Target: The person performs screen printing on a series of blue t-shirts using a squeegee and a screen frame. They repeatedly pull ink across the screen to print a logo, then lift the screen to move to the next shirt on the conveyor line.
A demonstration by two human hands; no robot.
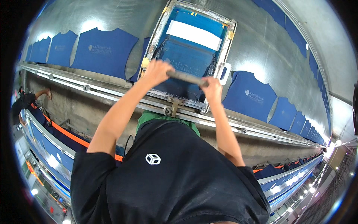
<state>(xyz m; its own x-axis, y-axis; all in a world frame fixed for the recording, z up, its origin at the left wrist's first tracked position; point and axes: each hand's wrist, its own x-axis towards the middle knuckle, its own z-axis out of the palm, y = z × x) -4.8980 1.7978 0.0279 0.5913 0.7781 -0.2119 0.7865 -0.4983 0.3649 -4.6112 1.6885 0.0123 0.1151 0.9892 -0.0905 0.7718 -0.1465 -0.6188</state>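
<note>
A screen-printing frame (228, 43) with blue mesh and a pale, ink-spattered rim lies on the long table ahead of me. Both ends of a squeegee (186, 77) are in my hands, over the near part of the mesh. My left hand (157, 71) is wrapped round its left end, and my right hand (213, 89) grips the right end. Dark ink lies on the mesh around the squeegee, whose blade I cannot make out. Across the far part of the mesh runs a white strip (194, 35). A white oval handle (225, 73) sits at the frame's right side.
Blue shirt panels with pale prints lie along the table, both left (104, 54) and right (250, 95) of the frame. A metal rail (108, 94) with bolts follows the table's near edge. Another person (25, 104) reaches in at far left. Behind me stands another table (56, 158).
</note>
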